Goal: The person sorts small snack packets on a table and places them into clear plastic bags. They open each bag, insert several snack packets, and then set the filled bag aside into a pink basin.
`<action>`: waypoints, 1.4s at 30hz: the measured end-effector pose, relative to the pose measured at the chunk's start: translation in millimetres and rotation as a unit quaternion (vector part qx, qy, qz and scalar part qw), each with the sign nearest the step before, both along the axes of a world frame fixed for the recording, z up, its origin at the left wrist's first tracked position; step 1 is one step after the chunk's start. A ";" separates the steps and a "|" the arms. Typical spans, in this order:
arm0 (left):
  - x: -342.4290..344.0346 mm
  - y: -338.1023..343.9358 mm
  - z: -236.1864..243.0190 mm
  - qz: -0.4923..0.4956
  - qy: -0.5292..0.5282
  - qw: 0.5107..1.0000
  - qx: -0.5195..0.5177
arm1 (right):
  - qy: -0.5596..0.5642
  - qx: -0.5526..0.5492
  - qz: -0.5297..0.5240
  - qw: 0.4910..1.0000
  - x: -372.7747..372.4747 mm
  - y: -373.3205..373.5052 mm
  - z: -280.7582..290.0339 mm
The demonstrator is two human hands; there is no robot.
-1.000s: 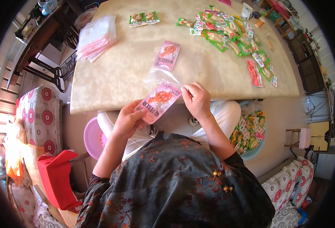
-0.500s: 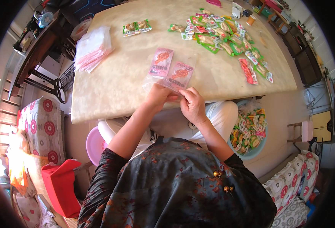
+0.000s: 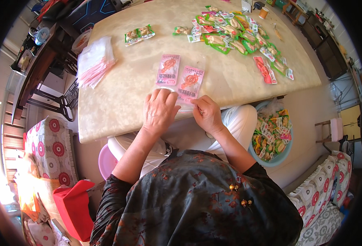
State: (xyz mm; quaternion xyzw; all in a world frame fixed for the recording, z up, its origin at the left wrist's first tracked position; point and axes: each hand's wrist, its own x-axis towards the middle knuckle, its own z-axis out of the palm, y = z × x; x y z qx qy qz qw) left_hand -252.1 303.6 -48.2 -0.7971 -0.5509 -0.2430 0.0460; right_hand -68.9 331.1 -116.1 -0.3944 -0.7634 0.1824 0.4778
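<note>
Two pink packets (image 3: 167,70) with reddish pictures lie side by side within the outline of a clear plastic bag (image 3: 200,61). The bag is flat on the table, its lower edge toward me; whether the packets are inside it or under it, I cannot tell. My left hand (image 3: 160,110) is palm down at the bag's lower left, fingers stretched forward over the edge and thumb apart. With thumb and forefinger, my right hand (image 3: 207,114) pinches the bag's lower right edge; its other fingers are curled under.
A stack of clear and pink bags (image 3: 95,61) lies left. Beyond is a green-edged double packet (image 3: 140,35). A heap of snack packets (image 3: 234,33) spreads far right, near a red packet (image 3: 265,70). A blue basin (image 3: 289,143) of packets and a pink basin (image 3: 107,160) stand below.
My left hand has come off the bag's edge and turned palm down, moving slightly left and nearer me. The right hand still pinches the edge. The whole view has shifted a little.
</note>
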 end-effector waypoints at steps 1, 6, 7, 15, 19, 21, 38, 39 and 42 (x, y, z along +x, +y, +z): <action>0.8 6.0 -0.5 -0.021 -0.006 0.999 -0.037 | 0.004 0.005 0.002 1.000 0.0 0.2 -1.6; 3.2 34.9 -26.6 -0.077 0.054 0.996 -0.006 | -0.011 -0.001 0.006 1.000 0.7 -1.6 -0.9; 3.9 38.7 -28.2 -0.078 0.062 0.995 -0.005 | -0.011 0.000 0.006 1.000 0.7 -1.6 -0.4; 16.8 59.5 -41.0 -0.078 0.049 0.995 0.026 | -0.016 0.009 0.007 1.000 0.3 -1.6 0.6; 20.0 71.3 -50.0 -0.071 0.040 0.995 0.050 | -0.027 0.005 0.003 1.000 0.8 -0.5 -0.8; 20.9 76.1 -52.8 -0.064 0.033 0.996 0.057 | -0.029 0.005 0.003 1.000 0.5 -0.5 0.5; 15.6 86.9 -63.0 -0.049 -0.011 0.997 0.066 | -0.051 0.026 0.005 0.998 -2.6 8.9 2.1; 15.5 85.8 -61.3 -0.052 -0.010 0.996 0.066 | -0.055 0.024 0.006 0.998 -1.6 10.1 1.1; 8.6 84.6 -61.6 -0.075 -0.012 0.997 -0.002 | -0.064 0.013 0.007 0.998 -1.0 13.4 1.5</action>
